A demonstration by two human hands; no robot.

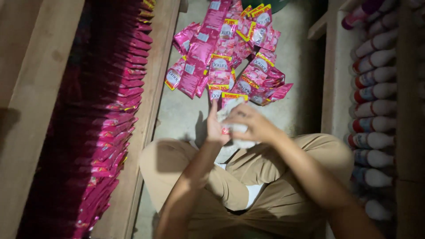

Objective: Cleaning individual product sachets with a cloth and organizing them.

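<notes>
Your left hand and right hand both grip one pink sachet above your crossed legs; long filed sachet row at left looks done, loose sachet pile ahead on the floor remains

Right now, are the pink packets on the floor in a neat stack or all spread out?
Spread out: the pink packets lie loose, overlapping at different angles on the floor.

My view is dim, lit from overhead onto the floor; the corners sink into shadow. The pink sachets glare slightly, and the hands look blurred, perhaps overexposed.
</notes>
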